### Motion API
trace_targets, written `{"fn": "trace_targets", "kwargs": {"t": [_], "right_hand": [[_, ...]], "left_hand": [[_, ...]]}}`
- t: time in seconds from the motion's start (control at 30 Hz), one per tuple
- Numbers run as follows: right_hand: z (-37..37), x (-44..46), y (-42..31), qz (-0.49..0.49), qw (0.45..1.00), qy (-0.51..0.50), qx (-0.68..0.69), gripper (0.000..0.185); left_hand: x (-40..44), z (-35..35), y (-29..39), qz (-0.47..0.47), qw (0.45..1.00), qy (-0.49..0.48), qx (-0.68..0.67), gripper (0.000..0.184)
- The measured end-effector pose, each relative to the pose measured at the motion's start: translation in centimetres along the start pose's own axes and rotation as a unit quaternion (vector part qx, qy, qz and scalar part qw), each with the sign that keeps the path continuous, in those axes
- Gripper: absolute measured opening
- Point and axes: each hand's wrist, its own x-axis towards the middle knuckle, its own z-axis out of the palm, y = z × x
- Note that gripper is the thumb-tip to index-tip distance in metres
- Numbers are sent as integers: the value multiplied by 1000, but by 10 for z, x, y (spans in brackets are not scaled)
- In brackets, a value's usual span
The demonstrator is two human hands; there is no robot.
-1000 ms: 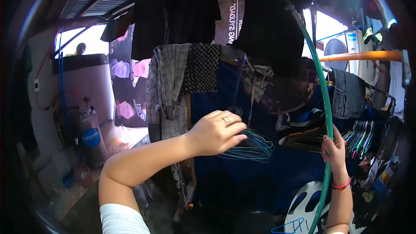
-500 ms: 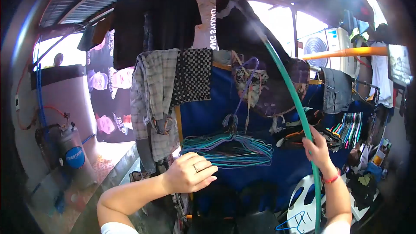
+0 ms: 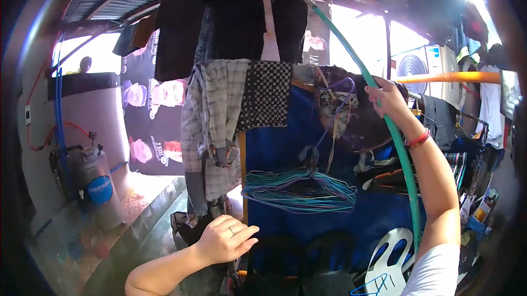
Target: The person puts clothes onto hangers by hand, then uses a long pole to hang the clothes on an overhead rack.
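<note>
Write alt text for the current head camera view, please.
The wearer's right hand grips a long green pole slanting up toward black hanging clothes. The empty left hand is below and left of a bundle of thin turquoise and purple hangers.

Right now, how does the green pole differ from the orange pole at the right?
The green pole slants steeply from the upper middle to the lower right, while the orange pole lies nearly level. The right hand grips the green pole; neither hand touches the orange pole. More of the green pole shows than of the orange pole. Both are slender.
</note>
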Motion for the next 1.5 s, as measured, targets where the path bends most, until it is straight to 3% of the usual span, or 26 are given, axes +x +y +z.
{"fn": "trace_targets", "kwargs": {"t": [0.13, 0.27, 0.37, 0.47, 0.57, 0.8, 1.0, 1.4, 1.5], "right_hand": [[15, 26, -3, -24, 997, -54, 40, 12], [32, 34, -3, -30, 997, -67, -16, 19], [43, 37, 1, -24, 995, -87, 36, 21], [58, 38, 5, 3, 990, -19, 142, 19], [53, 36, 15, -11, 997, -65, 28, 23], [59, 39, 23, -15, 996, -65, 59, 18], [66, 60, 26, -76, 992, -51, 91, 21], [75, 83, 30, -57, 996, -66, 19, 29], [82, 95, 52, -179, 981, -72, 32, 29]], "left_hand": [[-17, -7, 5, -27, 1000, 1, -1, 21], [-29, -13, 10, -54, 999, -5, -5, 22], [-36, -10, 10, -58, 998, -11, 0, 22], [-37, -13, 10, -62, 998, -14, 5, 22], [-40, -14, 8, -71, 997, -20, 2, 22], [-51, -3, -2, -90, 996, -23, -1, 23], [-53, -2, -9, -98, 995, -25, 9, 23], [-74, 5, -9, -124, 992, -32, 11, 20], [-74, 11, -11, -124, 991, -44, 1, 20]]}}
